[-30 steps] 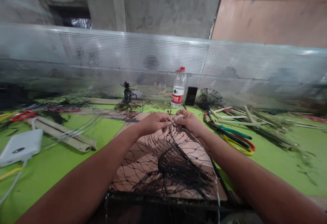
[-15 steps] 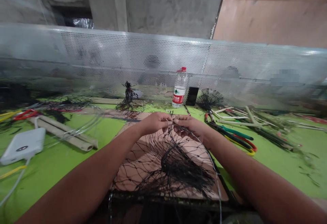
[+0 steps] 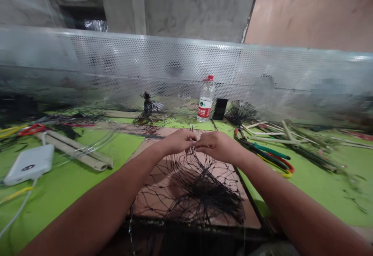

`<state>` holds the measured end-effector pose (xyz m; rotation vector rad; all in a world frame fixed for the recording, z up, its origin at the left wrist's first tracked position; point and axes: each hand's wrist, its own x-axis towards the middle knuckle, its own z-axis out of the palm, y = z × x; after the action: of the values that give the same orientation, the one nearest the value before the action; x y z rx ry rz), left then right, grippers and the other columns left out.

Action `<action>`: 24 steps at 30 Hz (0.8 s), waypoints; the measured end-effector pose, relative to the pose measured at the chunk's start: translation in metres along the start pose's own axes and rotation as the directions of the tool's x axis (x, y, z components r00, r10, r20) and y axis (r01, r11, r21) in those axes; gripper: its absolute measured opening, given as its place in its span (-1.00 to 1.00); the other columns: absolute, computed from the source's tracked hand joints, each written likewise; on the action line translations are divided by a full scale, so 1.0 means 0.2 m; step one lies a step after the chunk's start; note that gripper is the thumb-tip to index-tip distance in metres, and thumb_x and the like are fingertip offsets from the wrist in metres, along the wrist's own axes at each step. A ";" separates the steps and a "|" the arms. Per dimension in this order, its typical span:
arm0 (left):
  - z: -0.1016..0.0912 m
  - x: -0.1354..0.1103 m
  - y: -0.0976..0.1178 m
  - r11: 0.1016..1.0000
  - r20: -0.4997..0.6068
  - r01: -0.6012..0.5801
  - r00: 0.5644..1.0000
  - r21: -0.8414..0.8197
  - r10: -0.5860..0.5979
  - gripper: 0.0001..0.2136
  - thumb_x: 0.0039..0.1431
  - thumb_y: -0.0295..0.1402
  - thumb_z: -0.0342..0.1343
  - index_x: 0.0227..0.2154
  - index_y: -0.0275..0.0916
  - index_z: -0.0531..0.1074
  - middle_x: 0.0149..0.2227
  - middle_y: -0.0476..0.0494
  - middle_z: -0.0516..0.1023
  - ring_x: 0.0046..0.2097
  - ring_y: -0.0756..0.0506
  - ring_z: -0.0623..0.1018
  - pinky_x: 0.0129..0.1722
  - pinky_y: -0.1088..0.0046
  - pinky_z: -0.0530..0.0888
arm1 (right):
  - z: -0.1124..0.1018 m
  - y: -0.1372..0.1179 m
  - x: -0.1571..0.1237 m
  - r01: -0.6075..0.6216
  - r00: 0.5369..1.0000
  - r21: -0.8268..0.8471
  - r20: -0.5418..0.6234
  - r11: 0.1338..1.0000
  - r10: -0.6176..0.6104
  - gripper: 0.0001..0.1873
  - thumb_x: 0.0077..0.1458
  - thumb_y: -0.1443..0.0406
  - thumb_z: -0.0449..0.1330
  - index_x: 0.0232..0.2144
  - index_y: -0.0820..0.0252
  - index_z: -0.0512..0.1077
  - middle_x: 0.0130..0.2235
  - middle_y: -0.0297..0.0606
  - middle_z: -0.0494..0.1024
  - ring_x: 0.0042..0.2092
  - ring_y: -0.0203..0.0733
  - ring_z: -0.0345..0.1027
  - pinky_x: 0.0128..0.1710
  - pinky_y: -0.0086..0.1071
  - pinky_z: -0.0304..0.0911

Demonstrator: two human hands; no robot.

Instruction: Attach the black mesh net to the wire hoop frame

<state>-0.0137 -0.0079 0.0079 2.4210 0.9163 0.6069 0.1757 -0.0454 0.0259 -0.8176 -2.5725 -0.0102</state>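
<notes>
Over the far edge of a pinkish board, my left hand (image 3: 181, 141) and my right hand (image 3: 216, 144) meet with their fingers closed. Both pinch the upper edge of a black knotted net (image 3: 214, 193), whose mesh hangs from the fingertips. Its lower part lies bunched in a dark heap on the board (image 3: 251, 215). The back of my right hand faces up and hides most of its fingertips. A thin twisted wire (image 3: 131, 225) drops past the board's front left edge.
Pliers (image 3: 272, 158) with coloured handles and cut green stems lie to the right. A water bottle (image 3: 205, 100) and a dark phone-like slab (image 3: 220, 109) stand behind. Leftward are bamboo-like tubes (image 3: 78, 153) and a white power bank (image 3: 30, 163). Perforated metal (image 3: 140, 61) spans the back.
My right hand has turned knuckles up and closed in against my left. The wire that arced down the net's right side no longer shows there. The bunched net has shifted slightly.
</notes>
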 end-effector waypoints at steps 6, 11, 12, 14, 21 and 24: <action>0.00 0.01 0.00 0.999 -0.026 0.050 0.998 -0.011 -0.050 -0.85 0.06 -0.38 -0.03 -0.46 -0.30 0.41 -0.57 -0.02 0.42 -0.49 0.03 0.41 -0.47 0.56 0.29 | 0.09 -0.02 0.01 -0.011 0.994 -0.394 0.097 0.919 0.054 -0.89 0.00 0.34 0.13 -0.39 0.14 0.45 -0.34 -0.29 0.51 -0.30 -0.23 0.33 -0.39 -0.40 0.07; 0.01 0.01 -0.02 0.999 -0.045 0.044 0.998 -0.030 -0.046 -0.88 0.02 -0.45 -0.05 -0.49 -0.30 0.38 -0.60 0.00 0.39 -0.51 0.04 0.39 -0.52 0.57 0.26 | 0.12 -0.01 0.03 0.033 0.995 -0.499 0.097 0.866 0.018 -0.87 0.05 0.38 0.08 -0.48 0.20 0.41 -0.38 -0.24 0.48 -0.35 -0.25 0.29 -0.43 -0.39 0.01; 0.01 0.01 -0.02 0.999 -0.049 0.036 0.998 -0.032 -0.037 -0.88 0.02 -0.46 -0.06 -0.50 -0.30 0.37 -0.60 0.00 0.38 -0.51 0.04 0.39 -0.52 0.57 0.26 | 0.13 0.00 0.03 0.048 0.995 -0.494 0.095 0.868 -0.001 -0.85 0.06 0.38 0.07 -0.49 0.20 0.41 -0.37 -0.24 0.48 -0.34 -0.25 0.29 -0.42 -0.39 0.02; 0.01 0.01 -0.03 0.999 -0.050 0.028 0.998 -0.036 -0.030 -0.88 0.01 -0.46 -0.06 -0.51 -0.30 0.38 -0.60 0.00 0.39 -0.51 0.03 0.39 -0.51 0.56 0.27 | 0.14 0.01 0.02 0.072 0.996 -0.454 0.078 0.888 -0.041 -0.84 0.09 0.37 0.05 -0.45 0.19 0.42 -0.35 -0.24 0.48 -0.32 -0.26 0.29 -0.38 -0.40 0.06; 0.01 0.01 -0.05 0.998 -0.051 0.028 0.998 -0.049 -0.031 -0.84 0.05 -0.34 -0.02 -0.48 -0.30 0.42 -0.59 0.01 0.40 -0.52 0.04 0.40 -0.50 0.57 0.28 | 0.14 0.03 0.00 0.048 0.990 -0.071 -0.126 0.996 -0.056 -0.80 0.13 0.28 0.05 -0.36 0.12 0.48 -0.38 -0.30 0.52 -0.34 -0.30 0.36 -0.32 -0.41 0.17; 0.00 0.01 -0.06 0.997 -0.066 0.032 0.997 -0.073 -0.036 -0.81 0.06 -0.29 -0.01 -0.43 -0.29 0.42 -0.55 0.00 0.42 -0.50 0.04 0.41 -0.49 0.57 0.28 | 0.11 0.00 -0.02 0.025 0.965 0.288 -0.255 0.957 0.051 -0.88 0.05 0.27 0.15 -0.45 0.16 0.47 -0.46 -0.32 0.50 -0.41 -0.33 0.35 -0.40 -0.44 0.21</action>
<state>-0.0183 0.0020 0.0018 2.3295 0.9451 0.7009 0.1695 -0.0447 0.0044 -0.6724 -2.2508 0.2418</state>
